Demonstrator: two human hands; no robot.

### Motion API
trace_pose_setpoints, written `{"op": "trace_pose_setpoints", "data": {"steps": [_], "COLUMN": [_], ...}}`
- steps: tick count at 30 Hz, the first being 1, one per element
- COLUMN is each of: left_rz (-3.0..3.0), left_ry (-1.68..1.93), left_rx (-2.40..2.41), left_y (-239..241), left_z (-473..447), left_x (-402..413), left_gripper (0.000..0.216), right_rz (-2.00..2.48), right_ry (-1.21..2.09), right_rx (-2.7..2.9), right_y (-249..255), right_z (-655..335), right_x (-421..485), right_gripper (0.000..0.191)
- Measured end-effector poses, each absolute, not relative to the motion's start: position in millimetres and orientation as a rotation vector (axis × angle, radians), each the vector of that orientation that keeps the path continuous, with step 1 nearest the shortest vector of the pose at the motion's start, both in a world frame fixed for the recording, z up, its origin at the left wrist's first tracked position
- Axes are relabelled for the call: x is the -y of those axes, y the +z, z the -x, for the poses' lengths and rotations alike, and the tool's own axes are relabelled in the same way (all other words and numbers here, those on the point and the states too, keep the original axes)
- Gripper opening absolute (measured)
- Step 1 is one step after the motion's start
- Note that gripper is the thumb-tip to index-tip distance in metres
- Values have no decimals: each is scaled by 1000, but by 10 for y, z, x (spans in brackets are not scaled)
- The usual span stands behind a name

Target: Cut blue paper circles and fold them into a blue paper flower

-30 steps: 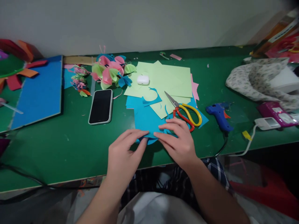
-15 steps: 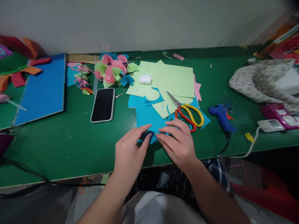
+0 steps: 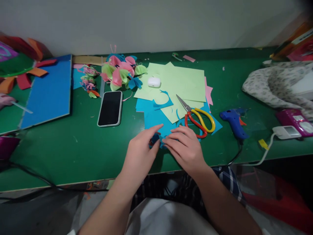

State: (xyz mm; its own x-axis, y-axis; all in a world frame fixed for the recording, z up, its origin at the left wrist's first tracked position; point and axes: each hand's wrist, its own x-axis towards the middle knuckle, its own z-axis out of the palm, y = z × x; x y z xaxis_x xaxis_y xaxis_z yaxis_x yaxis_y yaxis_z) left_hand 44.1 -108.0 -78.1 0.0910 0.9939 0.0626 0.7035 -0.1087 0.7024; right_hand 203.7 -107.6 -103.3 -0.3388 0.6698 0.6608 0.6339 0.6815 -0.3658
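Note:
My left hand (image 3: pixel 140 153) and my right hand (image 3: pixel 184 147) meet near the front edge of the green table (image 3: pixel 73 143). Between their fingertips sits a small folded piece of blue paper (image 3: pixel 156 141), pinched from both sides. It lies at the near edge of a stack of blue paper sheets (image 3: pixel 153 119). Scissors with red and yellow handles (image 3: pixel 197 117) rest just beyond my right hand, on light green paper sheets (image 3: pixel 181 83).
A black phone (image 3: pixel 110 108) lies left of the papers, with paper flowers (image 3: pixel 119 73) behind it and a white earbud case (image 3: pixel 154 82). A blue glue gun (image 3: pixel 233 122) with its cord sits right. A blue board (image 3: pixel 47 94) is far left, patterned cloth (image 3: pixel 271 83) far right.
Both hands have slid a little forward and right with the blue piece, which now looks more tightly folded between the fingertips. The view shifted slightly left.

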Motion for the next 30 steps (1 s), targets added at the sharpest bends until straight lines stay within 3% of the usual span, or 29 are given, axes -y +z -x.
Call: {"op": "trace_pose_setpoints", "data": {"steps": [16,30], "left_rz": [-1278,-1843], "left_ry": [1042,869], "left_rx": [-1576,-1428], "left_y": [-822,-872], "left_z": [-401,-411], "left_x": [1196,1352], "left_gripper": [45,57], "right_rz": [1088,1073], "right_ry": [131,146], "right_rx": [1950,1891], "right_y": [-1100,-1087], "right_z": [-2060,-2061], "right_x": [1047,1059], "right_gripper": [11,10]}}
